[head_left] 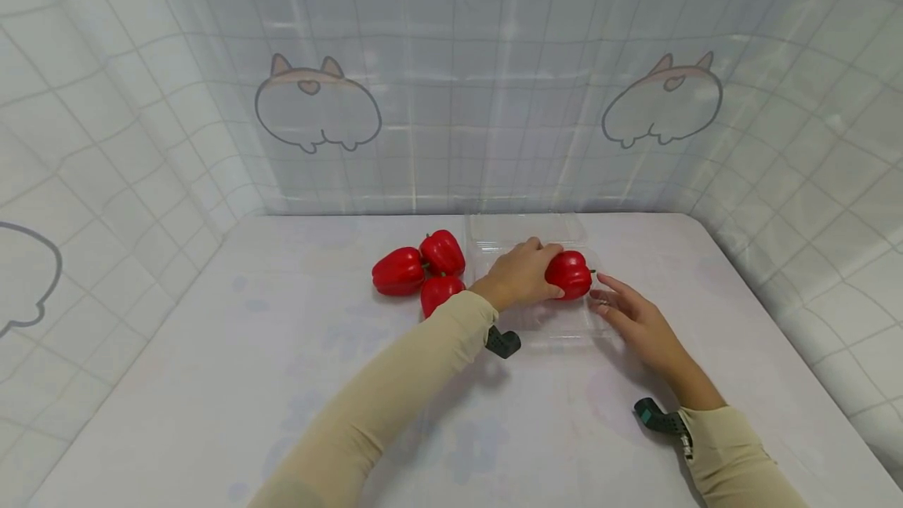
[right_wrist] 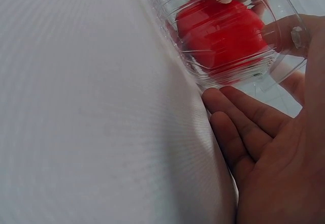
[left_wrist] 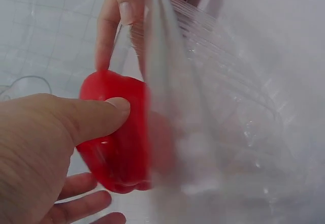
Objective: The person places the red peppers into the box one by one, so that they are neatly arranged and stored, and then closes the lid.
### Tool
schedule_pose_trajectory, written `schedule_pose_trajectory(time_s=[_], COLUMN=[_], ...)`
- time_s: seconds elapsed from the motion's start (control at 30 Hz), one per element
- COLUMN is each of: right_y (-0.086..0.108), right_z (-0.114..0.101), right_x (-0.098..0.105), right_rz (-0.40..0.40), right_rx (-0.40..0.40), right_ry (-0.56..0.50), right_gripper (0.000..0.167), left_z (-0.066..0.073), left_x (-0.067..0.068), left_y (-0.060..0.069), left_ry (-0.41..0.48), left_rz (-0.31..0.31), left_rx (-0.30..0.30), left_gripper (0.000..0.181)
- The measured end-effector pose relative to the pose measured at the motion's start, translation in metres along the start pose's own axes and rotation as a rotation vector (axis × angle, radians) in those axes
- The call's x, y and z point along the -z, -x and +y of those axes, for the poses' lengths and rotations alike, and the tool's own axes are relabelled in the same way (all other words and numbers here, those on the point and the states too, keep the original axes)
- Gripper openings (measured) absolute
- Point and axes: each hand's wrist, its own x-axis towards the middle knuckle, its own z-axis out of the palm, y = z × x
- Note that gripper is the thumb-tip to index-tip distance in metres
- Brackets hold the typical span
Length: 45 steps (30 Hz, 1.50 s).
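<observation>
Head view shows the left hand (head_left: 522,274) holding a glossy red bell pepper with a short dark stem (head_left: 570,274); the left wrist view has its thumb pressed on the pepper's side and the other fingers loosely spread. The right hand (head_left: 638,324) faces it at the stem end, holding no pepper, its fingers bent gently and a little apart; one fingertip comes right up to the pepper in the left wrist view, though contact cannot be told for certain.

Around the pepper is a clear plastic box (head_left: 550,324), open, with its transparent lid (head_left: 522,227) laid back on the far side. The pepper is at the box's right part, but whether it rests on the bottom cannot be told.

Just left of the box, three more red bell peppers (head_left: 398,271) lie clustered together, one partly hidden by the left forearm. Everything stands on a white table (head_left: 317,398), before a pale, grid-patterned curtain (head_left: 451,85).
</observation>
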Motion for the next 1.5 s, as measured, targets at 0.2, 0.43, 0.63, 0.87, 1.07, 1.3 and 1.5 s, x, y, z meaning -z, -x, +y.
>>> schedule_pose_trajectory(time_s=[0.2, 0.43, 0.63, 0.87, 1.07, 1.3, 1.5], right_y=[-0.001, 0.000, 0.000, 0.002, 0.002, 0.003, 0.002], right_z=[0.001, 0.000, 0.003, 0.009, 0.009, 0.007, 0.009], right_x=[0.000, -0.001, -0.002, -0.003, -0.003, -0.002, -0.001], right_rz=[-0.001, 0.001, -0.009, 0.005, 0.006, 0.009, 0.009], right_rx=[0.000, 0.002, -0.002, -0.006, -0.001, -0.009, -0.001], right_ry=[0.030, 0.042, 0.032, 0.054, 0.055, 0.055, 0.045], right_gripper=[0.057, 0.057, 0.057, 0.056, 0.056, 0.057, 0.057], left_z=[-0.008, -0.022, -0.033, -0.049, -0.066, -0.091, -0.112], left_x=[0.014, 0.027, 0.031, 0.032, 0.029, 0.030, 0.027], left_y=[0.009, 0.033, 0.061, 0.092, 0.112, 0.127, 0.135], left_ry=[0.080, 0.221, 0.327, 0.362, 0.457, 0.528, 0.537], left_rz=[-0.013, -0.012, 0.063, 0.164, 0.335, 0.505, 0.550], left_rx=[0.019, 0.002, 0.026, 0.090, 0.174, 0.190, 0.239], left_gripper=[0.063, 0.052, 0.049, 0.046, 0.040, 0.034, 0.028])
